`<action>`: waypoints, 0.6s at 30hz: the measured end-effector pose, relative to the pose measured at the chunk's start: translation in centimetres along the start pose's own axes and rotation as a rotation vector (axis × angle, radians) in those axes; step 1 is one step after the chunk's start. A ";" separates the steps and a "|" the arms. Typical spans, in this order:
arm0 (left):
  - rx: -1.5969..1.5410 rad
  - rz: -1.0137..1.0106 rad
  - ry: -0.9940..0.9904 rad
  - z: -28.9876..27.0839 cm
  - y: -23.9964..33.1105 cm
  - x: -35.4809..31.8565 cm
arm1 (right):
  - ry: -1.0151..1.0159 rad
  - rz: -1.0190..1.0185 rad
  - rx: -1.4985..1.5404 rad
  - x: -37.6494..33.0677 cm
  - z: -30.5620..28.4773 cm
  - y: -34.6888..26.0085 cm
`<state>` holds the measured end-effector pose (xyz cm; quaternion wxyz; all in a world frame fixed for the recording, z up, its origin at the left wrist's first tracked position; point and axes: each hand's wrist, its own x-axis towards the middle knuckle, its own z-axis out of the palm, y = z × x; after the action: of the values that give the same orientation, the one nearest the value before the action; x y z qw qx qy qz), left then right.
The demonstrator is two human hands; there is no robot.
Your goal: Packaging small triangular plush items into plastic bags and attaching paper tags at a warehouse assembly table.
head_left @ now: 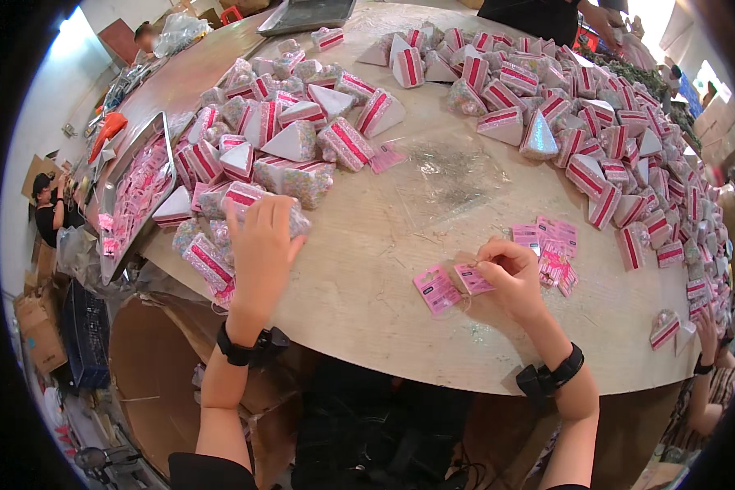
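My left hand (pixel 263 253) is closed over a glittery cake-slice ornament (pixel 300 221) at the near edge of the left pile; fingers lie across its top, thumb at its side. Nearer the middle of the table, my right hand (pixel 510 276) pinches a small pink card tag (pixel 473 279), which seems to have a thin string by the fingertips. Just left of it a second pink tag (pixel 436 289) lies flat. Behind the right hand is a loose stack of pink tags (pixel 557 260). Another pink-striped slice (pixel 208 261) sits left of my left wrist.
Heaped cake-slice ornaments (pixel 584 122) cover the right side. A metal tray (pixel 139 196) of pink tags stands at the left edge. A clear plastic sheet (pixel 449 175) lies mid-table. A dark tray (pixel 306 15) sits at the back. Another person's hand (pixel 708 335) is at far right.
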<state>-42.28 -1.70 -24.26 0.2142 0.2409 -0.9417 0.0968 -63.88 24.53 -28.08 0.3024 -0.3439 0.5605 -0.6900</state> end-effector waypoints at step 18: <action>-0.908 0.246 0.215 0.3 8.1 1.6 | -0.005 -0.053 -0.091 0.0 -0.1 0.1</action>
<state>-47.61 4.59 -24.43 0.3806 -0.0015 -0.8829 -0.2750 -63.96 24.57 -28.21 0.2694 -0.3740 0.5811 -0.6707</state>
